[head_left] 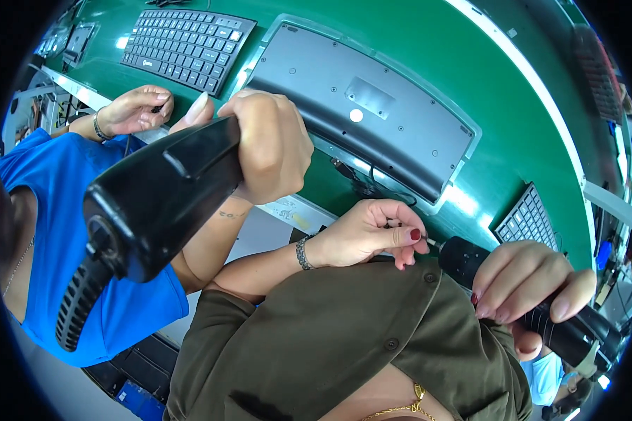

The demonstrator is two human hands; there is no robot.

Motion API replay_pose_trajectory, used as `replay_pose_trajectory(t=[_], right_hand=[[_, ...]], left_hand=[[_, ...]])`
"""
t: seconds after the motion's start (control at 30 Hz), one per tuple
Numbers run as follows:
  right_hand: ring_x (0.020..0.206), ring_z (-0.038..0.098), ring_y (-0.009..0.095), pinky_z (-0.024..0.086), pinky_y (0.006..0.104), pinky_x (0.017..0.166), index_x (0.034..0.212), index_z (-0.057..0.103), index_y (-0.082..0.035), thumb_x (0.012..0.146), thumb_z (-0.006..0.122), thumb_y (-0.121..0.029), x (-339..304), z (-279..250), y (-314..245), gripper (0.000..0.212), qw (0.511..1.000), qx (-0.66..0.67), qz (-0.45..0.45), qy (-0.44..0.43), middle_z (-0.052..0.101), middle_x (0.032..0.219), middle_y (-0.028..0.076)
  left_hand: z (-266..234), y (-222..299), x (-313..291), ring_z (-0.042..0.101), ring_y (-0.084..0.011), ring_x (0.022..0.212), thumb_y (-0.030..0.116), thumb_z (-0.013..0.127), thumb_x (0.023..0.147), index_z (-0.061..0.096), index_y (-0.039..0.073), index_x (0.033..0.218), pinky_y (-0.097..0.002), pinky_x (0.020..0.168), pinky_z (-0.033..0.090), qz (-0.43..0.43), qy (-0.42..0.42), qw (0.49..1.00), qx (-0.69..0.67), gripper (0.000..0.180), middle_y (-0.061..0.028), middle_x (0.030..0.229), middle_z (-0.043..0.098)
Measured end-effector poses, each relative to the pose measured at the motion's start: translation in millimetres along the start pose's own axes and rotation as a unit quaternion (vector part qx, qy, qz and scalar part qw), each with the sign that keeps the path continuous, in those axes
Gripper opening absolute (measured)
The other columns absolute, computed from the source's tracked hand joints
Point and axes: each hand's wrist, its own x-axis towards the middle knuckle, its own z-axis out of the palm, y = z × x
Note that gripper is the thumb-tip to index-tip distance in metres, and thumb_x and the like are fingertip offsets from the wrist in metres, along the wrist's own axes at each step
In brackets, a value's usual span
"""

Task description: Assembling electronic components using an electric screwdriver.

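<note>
My right hand (527, 284) is wrapped round a black electric screwdriver (463, 261), its tip pointing left. My left hand (372, 235), with a bracelet at the wrist, is closed in a pinch at the screwdriver's bit. Small dark pieces that look like screws (395, 224) show between its fingers. Beyond my hands a black keyboard (316, 70) lies face down in a clear tray (479, 133), its underside with screw holes and a label up. A dark cable (361, 184) lies bundled between my left hand and the keyboard.
At my left, a co-worker in blue (84, 175) grips a large black corded power tool (161, 196), close to my left forearm. Another keyboard (189, 45) lies keys up at the far left, and a third keyboard (530, 219) at the right. The bench top (400, 35) is green.
</note>
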Motion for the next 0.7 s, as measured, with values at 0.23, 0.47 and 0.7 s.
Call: replay_pose_trajectory(t=[0.23,0.47,0.7], right_hand=[[0.065,0.066,0.023,0.057,0.0335,0.061,0.115,0.048,-0.01,0.082,0.076,-0.013,2.3,-4.2,7.7,0.043,0.998,0.048,-0.005,-0.04,0.064,0.079,0.011],[0.066,0.067,0.025,0.059,0.0355,0.063,0.111,0.051,-0.01,0.079,0.079,-0.008,8.0,-7.6,10.5,0.042,0.992,0.103,-0.012,-0.072,0.065,0.08,0.013],[0.068,0.067,0.022,0.057,0.0326,0.063,0.114,0.051,-0.011,0.082,0.077,-0.013,17.6,-2.3,6.4,0.041,0.995,0.091,-0.015,-0.023,0.064,0.082,0.01]], left_hand=[[-6.3,22.6,-4.0,0.06,-0.0131,0.06,0.011,0.059,0.096,0.062,-0.003,0.098,-0.0235,0.057,0.052,-0.048,-0.032,0.996,0.061,0.014,-0.0138,0.085,0.07],[-3.2,39.1,-6.2,0.059,-0.0127,0.056,0.009,0.059,0.096,0.062,-0.004,0.096,-0.0218,0.054,0.051,-0.066,-0.031,0.994,0.083,0.013,-0.0136,0.083,0.07],[-1.9,39.9,-4.4,0.057,-0.012,0.054,0.01,0.057,0.096,0.061,-0.004,0.097,-0.0214,0.052,0.049,-0.054,-0.03,0.996,0.06,0.014,-0.0144,0.083,0.069]])
